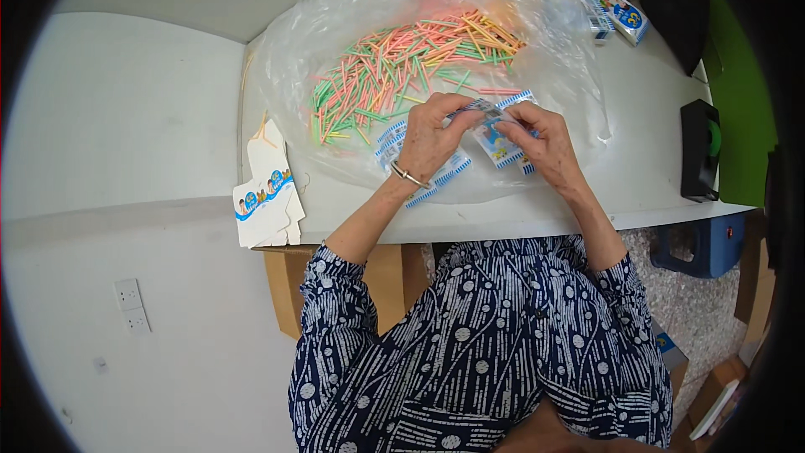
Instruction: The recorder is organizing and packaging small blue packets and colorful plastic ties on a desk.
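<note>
My left hand (pixel 429 141), with a bracelet at its wrist, pinches the upper edge of a small blue-and-white printed packet (pixel 497 144). Fingers of my right hand (pixel 543 141) are closed on the same packet from the other side. Flat packets with blue-striped ends (pixel 443 184) lie under and beside my left hand, and more striped edges show beneath the held one. Beyond my hands, a heap of thin pink, green and yellow sticks (pixel 411 67) is spread on a clear plastic bag (pixel 289 59). Whether the held packet contains anything cannot be seen.
Flat white cartons with blue print (pixel 267 201) lie at the table's left edge. Several blue-and-white packs (pixel 621 17) and a black bag (pixel 673 13) sit far right, near a black tape dispenser (pixel 696 151). Below are a cardboard box (pixel 335 281) and blue stool (pixel 713 250).
</note>
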A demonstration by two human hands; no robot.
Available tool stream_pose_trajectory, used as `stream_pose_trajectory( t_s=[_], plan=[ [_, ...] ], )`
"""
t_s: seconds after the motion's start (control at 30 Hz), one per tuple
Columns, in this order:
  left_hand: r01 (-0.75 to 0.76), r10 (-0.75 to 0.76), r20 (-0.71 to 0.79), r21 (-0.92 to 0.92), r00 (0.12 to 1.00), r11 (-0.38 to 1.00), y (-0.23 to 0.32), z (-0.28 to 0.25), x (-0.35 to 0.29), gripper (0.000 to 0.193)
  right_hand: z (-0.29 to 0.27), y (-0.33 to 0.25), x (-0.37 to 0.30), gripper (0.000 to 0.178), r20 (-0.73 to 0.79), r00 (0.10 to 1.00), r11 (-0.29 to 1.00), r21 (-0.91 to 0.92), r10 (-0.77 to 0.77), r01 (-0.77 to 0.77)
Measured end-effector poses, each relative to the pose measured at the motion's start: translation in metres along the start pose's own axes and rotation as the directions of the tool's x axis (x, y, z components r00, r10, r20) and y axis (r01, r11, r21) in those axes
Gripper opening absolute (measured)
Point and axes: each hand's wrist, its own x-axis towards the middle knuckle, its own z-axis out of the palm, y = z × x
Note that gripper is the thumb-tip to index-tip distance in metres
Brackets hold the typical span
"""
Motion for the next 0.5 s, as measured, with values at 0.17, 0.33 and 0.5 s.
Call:
stream_pose_trajectory(
  t_s=[0.17,0.33,0.5],
  plan=[
    [-0.06,0.066,-0.065,0.093,0.996,0.994,-0.005,-0.007,-0.008,0.016,0.007,-0.01,0.003,0.015,0.055,0.995,0.995,0.054,0.08,-0.083],
    [-0.154,0.168,-0.125,0.115,0.978,0.981,-0.007,-0.012,-0.011,0.014,0.014,-0.011,0.008,0.021,0.075,0.997,1.0,-0.021,0.005,-0.004],
    [-0.097,0.111,-0.121,0.114,0.986,0.989,-0.011,-0.018,-0.017,0.014,0.02,-0.013,0.01,0.025,0.09,0.994,0.995,-0.067,-0.064,0.07]
  ],
)
